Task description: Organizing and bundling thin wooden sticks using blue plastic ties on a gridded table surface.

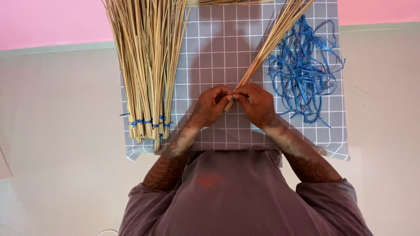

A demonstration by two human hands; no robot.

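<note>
No packages, labels, signs or screens are anywhere in view.
</note>
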